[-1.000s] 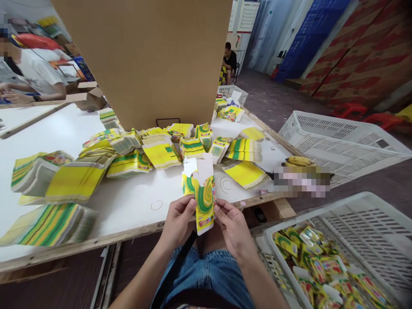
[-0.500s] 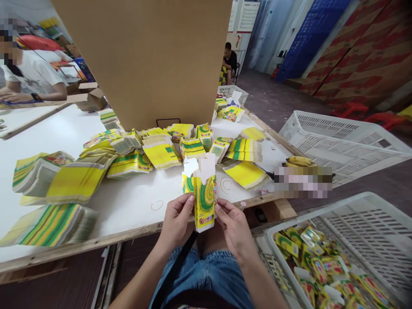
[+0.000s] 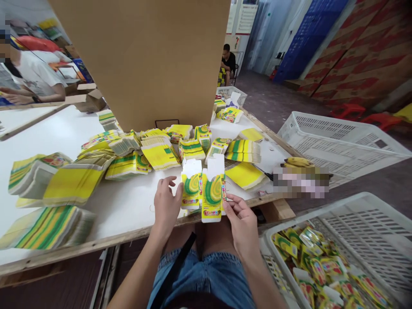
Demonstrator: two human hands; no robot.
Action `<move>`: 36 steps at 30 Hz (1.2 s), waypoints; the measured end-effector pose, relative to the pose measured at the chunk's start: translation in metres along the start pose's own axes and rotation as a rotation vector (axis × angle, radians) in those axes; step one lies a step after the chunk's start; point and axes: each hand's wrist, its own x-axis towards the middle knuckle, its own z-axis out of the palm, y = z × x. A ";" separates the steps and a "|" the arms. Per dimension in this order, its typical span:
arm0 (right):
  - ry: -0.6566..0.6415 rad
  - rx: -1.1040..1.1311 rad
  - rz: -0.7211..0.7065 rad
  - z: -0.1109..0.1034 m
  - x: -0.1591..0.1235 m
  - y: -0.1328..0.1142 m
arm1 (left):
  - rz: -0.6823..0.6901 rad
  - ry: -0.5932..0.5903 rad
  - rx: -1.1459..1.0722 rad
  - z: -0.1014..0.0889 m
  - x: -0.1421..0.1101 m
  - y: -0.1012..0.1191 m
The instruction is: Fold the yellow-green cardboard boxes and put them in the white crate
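Observation:
My right hand [image 3: 242,217] pinches a small yellow and green carton [image 3: 213,192] with its white top flaps up, held at the near edge of the white table [image 3: 128,206]. My left hand [image 3: 166,204] grips a stack of flat cartons of the same print [image 3: 191,187] just left of it, thumb against the stack's side, other fingers partly spread. The two cartons sit side by side and touch. Further back lie several piles of flat yellow-green cartons [image 3: 74,182].
A tall brown cardboard sheet [image 3: 144,60] stands at the table's back. A white crate holding folded cartons [image 3: 325,266] sits low right, another white crate [image 3: 341,141] behind it. Bananas [image 3: 298,162] lie at the right edge. Other people sit far left and in the background.
Both hands rose from my lap to the table edge. The single carton came apart from the stack: right hand now holds it alone, left hand holds the stack beside it.

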 end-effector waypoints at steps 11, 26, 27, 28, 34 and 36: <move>-0.136 0.097 0.126 0.003 -0.021 -0.009 | -0.237 -0.818 -1.192 0.014 -0.049 0.016; -0.211 -0.304 -0.006 -0.010 -0.040 -0.024 | -0.317 -0.605 -1.118 0.027 -0.060 0.017; -0.197 -0.342 -0.035 -0.010 -0.041 -0.024 | -0.325 -0.565 -1.081 0.028 -0.061 0.017; -0.178 -0.378 -0.064 -0.011 -0.042 -0.022 | -0.321 -0.530 -1.034 0.028 -0.062 0.018; -0.093 -0.446 -0.178 -0.018 -0.040 -0.018 | -0.170 -0.484 -0.859 0.019 -0.069 0.031; -0.162 -0.385 -0.216 -0.020 -0.037 -0.021 | -0.122 -0.532 -0.855 0.013 -0.069 0.031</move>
